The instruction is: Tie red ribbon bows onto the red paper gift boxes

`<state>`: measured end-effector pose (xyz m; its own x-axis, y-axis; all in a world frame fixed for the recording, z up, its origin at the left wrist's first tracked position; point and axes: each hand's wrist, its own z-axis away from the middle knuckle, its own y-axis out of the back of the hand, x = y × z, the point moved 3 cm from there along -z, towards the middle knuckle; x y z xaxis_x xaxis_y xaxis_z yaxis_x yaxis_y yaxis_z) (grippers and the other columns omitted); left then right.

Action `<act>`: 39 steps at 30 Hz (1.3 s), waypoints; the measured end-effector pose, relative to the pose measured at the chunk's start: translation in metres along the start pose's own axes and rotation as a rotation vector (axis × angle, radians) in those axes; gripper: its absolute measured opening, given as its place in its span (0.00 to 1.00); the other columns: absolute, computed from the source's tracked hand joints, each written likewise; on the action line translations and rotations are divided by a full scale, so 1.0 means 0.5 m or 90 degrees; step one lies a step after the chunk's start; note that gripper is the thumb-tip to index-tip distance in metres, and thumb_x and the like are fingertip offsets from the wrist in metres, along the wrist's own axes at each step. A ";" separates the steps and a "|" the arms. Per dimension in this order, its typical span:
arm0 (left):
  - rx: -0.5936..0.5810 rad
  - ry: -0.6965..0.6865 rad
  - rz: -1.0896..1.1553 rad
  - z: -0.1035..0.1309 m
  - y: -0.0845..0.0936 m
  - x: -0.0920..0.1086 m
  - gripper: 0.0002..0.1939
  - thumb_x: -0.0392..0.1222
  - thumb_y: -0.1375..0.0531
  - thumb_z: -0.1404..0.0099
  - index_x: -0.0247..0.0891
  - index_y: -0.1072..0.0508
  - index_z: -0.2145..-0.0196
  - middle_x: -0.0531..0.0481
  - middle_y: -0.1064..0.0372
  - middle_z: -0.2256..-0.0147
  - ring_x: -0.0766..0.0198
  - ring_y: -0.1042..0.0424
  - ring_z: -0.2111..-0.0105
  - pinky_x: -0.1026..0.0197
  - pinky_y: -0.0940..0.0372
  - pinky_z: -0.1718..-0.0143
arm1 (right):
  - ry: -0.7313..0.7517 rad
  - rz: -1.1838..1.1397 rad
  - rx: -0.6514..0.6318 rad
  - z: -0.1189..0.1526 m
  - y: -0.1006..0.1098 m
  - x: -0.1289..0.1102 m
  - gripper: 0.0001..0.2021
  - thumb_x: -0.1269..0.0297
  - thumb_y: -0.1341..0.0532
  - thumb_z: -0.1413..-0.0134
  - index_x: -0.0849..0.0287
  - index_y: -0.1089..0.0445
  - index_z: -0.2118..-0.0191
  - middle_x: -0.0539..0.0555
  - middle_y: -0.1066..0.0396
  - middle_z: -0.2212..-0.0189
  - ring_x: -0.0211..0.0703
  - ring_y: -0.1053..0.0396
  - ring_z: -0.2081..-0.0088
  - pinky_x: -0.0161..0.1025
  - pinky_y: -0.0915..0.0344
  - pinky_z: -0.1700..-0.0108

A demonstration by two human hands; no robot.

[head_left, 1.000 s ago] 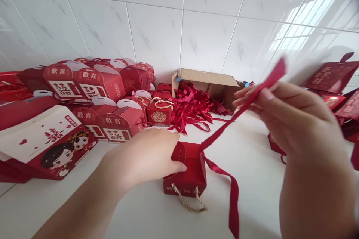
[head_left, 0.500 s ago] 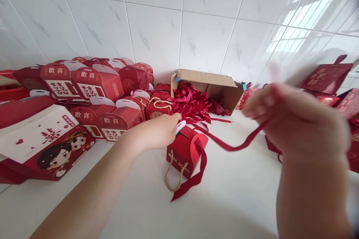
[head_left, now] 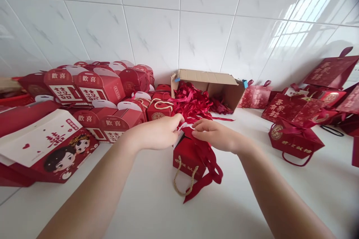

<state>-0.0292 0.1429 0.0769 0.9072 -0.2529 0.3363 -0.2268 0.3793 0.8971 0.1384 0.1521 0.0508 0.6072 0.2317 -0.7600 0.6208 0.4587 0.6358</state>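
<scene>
A small red gift box [head_left: 186, 160] with gold lettering and a gold rope handle [head_left: 182, 192] stands on the white surface between my hands. My left hand [head_left: 164, 130] is closed at the left of its top, its fingertips pinching the white-lined flap. From the other side, my right hand [head_left: 217, 135] bends its fingers over the top in a pinch; they appear to hold the red ribbon, though the fingertips partly hide it. Loops of the red ribbon [head_left: 214, 168] hang down the right side of the box, and one cut end lies in front of it.
Behind, a cardboard box [head_left: 209, 77] lies on its side, red ribbons [head_left: 193, 101] spilling out. Stacked red gift boxes [head_left: 105, 86] fill the left, with a larger printed carton [head_left: 56, 149] in front. To the right are a ribbon-tied box [head_left: 295, 138] and several red bags [head_left: 294, 106].
My right hand has come in from the right with the ribbon to the top of the gift box. The ribbon, stretched before, now hangs in loops. My left hand stays at the box top.
</scene>
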 end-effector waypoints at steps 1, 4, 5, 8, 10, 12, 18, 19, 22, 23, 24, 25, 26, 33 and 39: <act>-0.003 -0.001 0.003 0.000 0.000 0.000 0.15 0.49 0.55 0.36 0.43 0.39 0.55 0.50 0.33 0.71 0.63 0.39 0.77 0.64 0.47 0.80 | 0.005 -0.012 -0.003 -0.002 -0.002 0.002 0.17 0.57 0.44 0.46 0.58 0.45 0.80 0.48 0.44 0.79 0.36 0.43 0.75 0.35 0.46 0.73; -0.006 -0.003 0.001 0.001 0.000 0.000 0.16 0.50 0.55 0.35 0.43 0.39 0.55 0.50 0.33 0.71 0.63 0.39 0.77 0.63 0.47 0.80 | 0.014 -0.037 -0.011 -0.009 -0.008 0.006 0.18 0.58 0.43 0.47 0.58 0.47 0.82 0.48 0.45 0.80 0.36 0.44 0.76 0.35 0.46 0.74; -0.006 -0.004 0.000 0.001 0.000 0.001 0.16 0.51 0.55 0.35 0.43 0.39 0.55 0.50 0.33 0.72 0.63 0.40 0.77 0.63 0.47 0.80 | 0.012 -0.037 -0.012 -0.010 -0.008 0.008 0.18 0.59 0.43 0.47 0.58 0.47 0.82 0.49 0.45 0.80 0.36 0.44 0.76 0.35 0.46 0.74; -0.006 -0.003 0.004 0.003 0.000 0.003 0.15 0.51 0.55 0.35 0.43 0.39 0.56 0.51 0.34 0.73 0.64 0.42 0.78 0.64 0.48 0.80 | -0.003 -0.029 -0.015 -0.012 -0.009 0.010 0.17 0.60 0.44 0.48 0.59 0.47 0.82 0.49 0.45 0.80 0.36 0.44 0.76 0.35 0.46 0.74; -0.005 -0.002 0.008 0.004 0.001 0.005 0.13 0.51 0.55 0.35 0.43 0.40 0.58 0.52 0.36 0.74 0.64 0.43 0.79 0.64 0.48 0.80 | -0.008 -0.026 -0.016 -0.011 -0.009 0.009 0.17 0.61 0.43 0.49 0.59 0.48 0.83 0.49 0.45 0.79 0.36 0.44 0.76 0.34 0.46 0.74; -0.005 -0.001 0.010 0.005 0.001 0.005 0.12 0.51 0.55 0.35 0.43 0.41 0.61 0.53 0.37 0.75 0.65 0.45 0.79 0.64 0.49 0.81 | -0.003 -0.027 -0.017 -0.012 -0.009 0.008 0.17 0.62 0.43 0.50 0.59 0.48 0.83 0.49 0.45 0.79 0.35 0.45 0.76 0.34 0.46 0.74; -0.010 -0.002 0.017 0.006 0.002 0.007 0.08 0.49 0.54 0.36 0.43 0.44 0.64 0.55 0.40 0.76 0.66 0.47 0.80 0.65 0.50 0.82 | 0.018 0.000 -0.061 -0.012 -0.010 0.006 0.13 0.65 0.44 0.49 0.59 0.45 0.81 0.49 0.47 0.79 0.36 0.46 0.75 0.34 0.47 0.75; -0.008 -0.002 0.018 0.006 0.002 0.007 0.08 0.48 0.53 0.36 0.43 0.44 0.65 0.55 0.40 0.76 0.66 0.47 0.80 0.65 0.50 0.81 | 0.016 0.007 -0.065 -0.011 -0.010 0.006 0.13 0.65 0.44 0.49 0.59 0.45 0.80 0.49 0.47 0.79 0.36 0.46 0.75 0.34 0.47 0.75; -0.004 -0.004 0.028 0.006 0.001 0.008 0.07 0.48 0.52 0.37 0.43 0.44 0.66 0.55 0.41 0.76 0.67 0.48 0.80 0.65 0.51 0.81 | 0.021 0.000 -0.059 -0.010 -0.010 0.007 0.14 0.65 0.45 0.47 0.59 0.48 0.80 0.49 0.47 0.78 0.35 0.47 0.75 0.34 0.48 0.75; -0.004 -0.002 0.034 0.005 0.001 0.007 0.07 0.48 0.52 0.37 0.43 0.45 0.67 0.55 0.42 0.76 0.67 0.48 0.80 0.65 0.51 0.82 | 0.026 -0.010 -0.056 -0.010 -0.011 0.007 0.15 0.64 0.46 0.46 0.59 0.49 0.80 0.49 0.47 0.77 0.34 0.48 0.75 0.34 0.49 0.75; -0.005 0.000 0.040 0.005 -0.001 0.007 0.08 0.48 0.51 0.37 0.43 0.45 0.67 0.56 0.43 0.77 0.67 0.49 0.81 0.65 0.52 0.82 | 0.029 -0.021 -0.053 -0.011 -0.013 0.007 0.15 0.64 0.46 0.45 0.59 0.50 0.80 0.48 0.47 0.77 0.34 0.49 0.75 0.34 0.49 0.75; -0.005 0.002 0.048 0.004 -0.002 0.006 0.08 0.49 0.51 0.38 0.43 0.45 0.68 0.56 0.43 0.77 0.67 0.50 0.81 0.65 0.52 0.82 | 0.030 -0.031 -0.052 -0.012 -0.015 0.007 0.15 0.64 0.47 0.44 0.59 0.51 0.79 0.48 0.47 0.76 0.33 0.50 0.76 0.34 0.50 0.75; -0.005 0.005 0.056 0.004 -0.003 0.005 0.08 0.49 0.51 0.38 0.43 0.45 0.68 0.56 0.43 0.77 0.67 0.50 0.82 0.65 0.53 0.82 | 0.031 -0.037 -0.052 -0.014 -0.018 0.008 0.16 0.64 0.48 0.43 0.59 0.52 0.79 0.48 0.47 0.75 0.33 0.50 0.76 0.34 0.50 0.75; 0.014 0.008 0.098 0.014 -0.003 0.008 0.09 0.47 0.45 0.42 0.41 0.41 0.73 0.54 0.38 0.78 0.66 0.42 0.81 0.64 0.52 0.81 | 0.109 0.018 -0.040 -0.028 -0.033 0.005 0.16 0.63 0.48 0.42 0.60 0.47 0.80 0.50 0.41 0.73 0.36 0.42 0.70 0.34 0.43 0.69; 0.030 0.004 0.155 0.008 -0.003 0.013 0.06 0.37 0.46 0.44 0.40 0.35 0.77 0.50 0.28 0.75 0.58 0.29 0.73 0.64 0.43 0.77 | 0.127 0.104 0.026 -0.008 -0.012 -0.008 0.17 0.56 0.47 0.41 0.59 0.38 0.77 0.52 0.35 0.67 0.41 0.37 0.65 0.39 0.40 0.63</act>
<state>-0.0244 0.1372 0.0786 0.8259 -0.1529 0.5427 -0.4556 0.3862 0.8021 0.1302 0.1519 0.0492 0.5939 0.4661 -0.6558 0.5440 0.3679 0.7541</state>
